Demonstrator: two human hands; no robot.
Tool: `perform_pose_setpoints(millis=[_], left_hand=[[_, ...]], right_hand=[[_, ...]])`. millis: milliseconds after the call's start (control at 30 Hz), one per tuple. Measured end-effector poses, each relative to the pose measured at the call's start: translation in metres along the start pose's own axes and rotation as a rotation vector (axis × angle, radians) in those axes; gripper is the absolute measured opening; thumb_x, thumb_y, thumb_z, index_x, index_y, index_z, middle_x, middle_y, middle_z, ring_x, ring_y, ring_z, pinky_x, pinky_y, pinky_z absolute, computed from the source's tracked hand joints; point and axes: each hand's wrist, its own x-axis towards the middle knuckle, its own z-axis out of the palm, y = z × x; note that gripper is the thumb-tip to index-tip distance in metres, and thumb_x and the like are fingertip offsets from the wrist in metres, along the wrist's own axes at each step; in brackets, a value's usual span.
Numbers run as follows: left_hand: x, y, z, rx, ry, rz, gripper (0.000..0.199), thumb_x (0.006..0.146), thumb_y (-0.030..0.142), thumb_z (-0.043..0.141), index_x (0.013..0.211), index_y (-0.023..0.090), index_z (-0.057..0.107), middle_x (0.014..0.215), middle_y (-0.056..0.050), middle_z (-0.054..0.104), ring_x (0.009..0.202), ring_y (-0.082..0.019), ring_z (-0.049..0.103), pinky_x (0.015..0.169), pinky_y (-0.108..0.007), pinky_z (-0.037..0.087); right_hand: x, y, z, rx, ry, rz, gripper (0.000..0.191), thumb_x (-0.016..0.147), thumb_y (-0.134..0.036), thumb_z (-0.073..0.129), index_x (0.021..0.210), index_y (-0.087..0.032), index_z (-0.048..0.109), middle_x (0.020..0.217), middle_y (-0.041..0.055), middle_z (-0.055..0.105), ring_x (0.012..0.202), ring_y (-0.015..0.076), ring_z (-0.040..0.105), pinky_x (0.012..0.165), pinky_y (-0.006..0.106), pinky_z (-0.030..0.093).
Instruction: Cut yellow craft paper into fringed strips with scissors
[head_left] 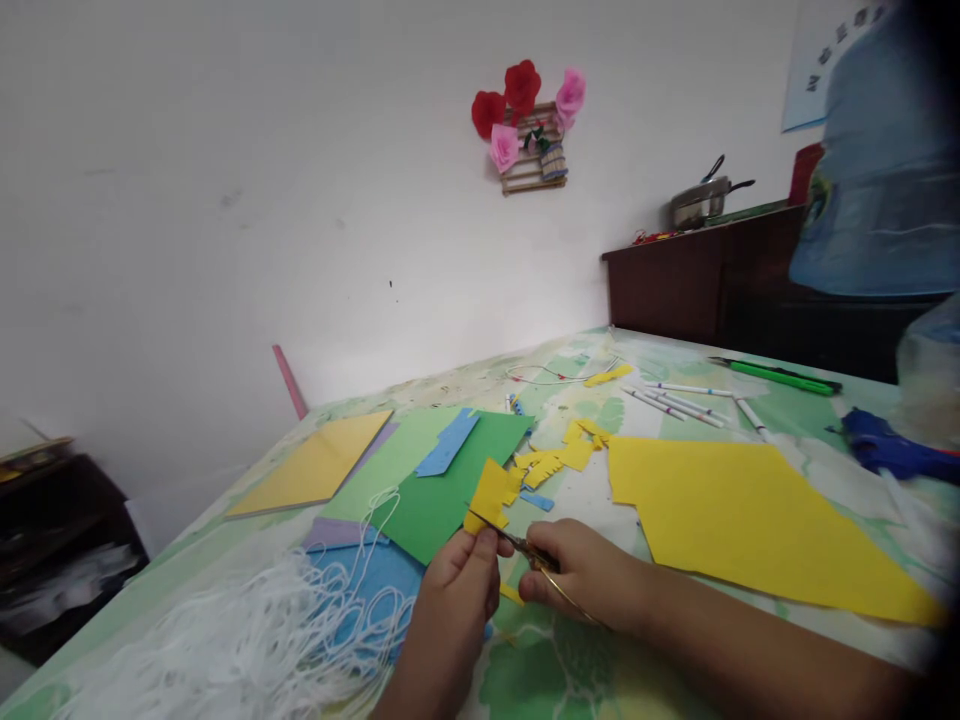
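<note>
Between the thumb and fingers of my left hand is a small yellow paper piece, held upright over the table. My right hand grips a pair of scissors with gold-coloured handles. Their dark blades lie across the lower part of the yellow piece, close to my left fingertips. Just beyond, yellow paper scraps and a small blue strip lie on the tablecloth. To the right of my hands is a large yellow sheet with a notched left edge.
White string lies in a heap at the front left. Green sheets, a blue piece and a yellow-orange pad are at left. White pens, a green utility knife and a blue object lie at right.
</note>
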Motion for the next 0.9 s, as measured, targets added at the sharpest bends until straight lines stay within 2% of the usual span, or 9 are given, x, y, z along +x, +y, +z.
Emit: perform_pose_setpoints(millis=[333,600,800,900], left_hand=[[0.0000,0.0017,0.0013,-0.087,0.000,-0.034,0.029,0.065,0.042,0.050,0.059,0.014,0.049,0.037,0.009,0.026,0.035,-0.004,0.022,0.038,-0.019,0.016],[-0.0002,0.0027,0.0006,-0.128,-0.017,-0.025,0.028,0.064,0.041,0.052,0.060,0.013,0.050,0.038,0.009,0.026,0.036,-0.003,0.021,0.038,-0.019,0.015],[0.0011,0.0030,0.0007,-0.178,0.003,-0.002,0.028,0.068,0.039,0.049,0.058,0.014,0.049,0.035,0.009,0.027,0.033,-0.003,0.023,0.038,-0.019,0.017],[0.0006,0.0032,-0.0005,-0.161,-0.028,-0.021,0.027,0.068,0.039,0.050,0.058,0.014,0.048,0.035,0.009,0.027,0.033,-0.003,0.023,0.038,-0.019,0.017]], right_hand=[[0.0028,0.0003,0.0018,0.036,-0.004,0.063,0.038,0.062,-0.053,0.054,0.067,-0.015,0.051,0.056,-0.0052,0.042,0.051,0.0068,0.033,0.042,0.017,0.021],[0.0006,0.0032,0.0022,0.045,0.014,0.017,0.035,0.066,-0.049,0.051,0.068,-0.015,0.048,0.057,-0.0052,0.040,0.051,0.0066,0.031,0.042,0.017,0.021],[-0.0052,-0.0027,-0.0045,0.001,-0.008,-0.018,0.039,0.068,-0.054,0.044,0.068,-0.015,0.047,0.058,-0.0040,0.042,0.052,0.0069,0.031,0.043,0.017,0.022],[-0.0054,-0.0040,-0.0058,-0.030,-0.009,-0.017,0.042,0.068,-0.056,0.043,0.068,-0.015,0.047,0.058,-0.0039,0.041,0.051,0.0069,0.031,0.042,0.017,0.021]])
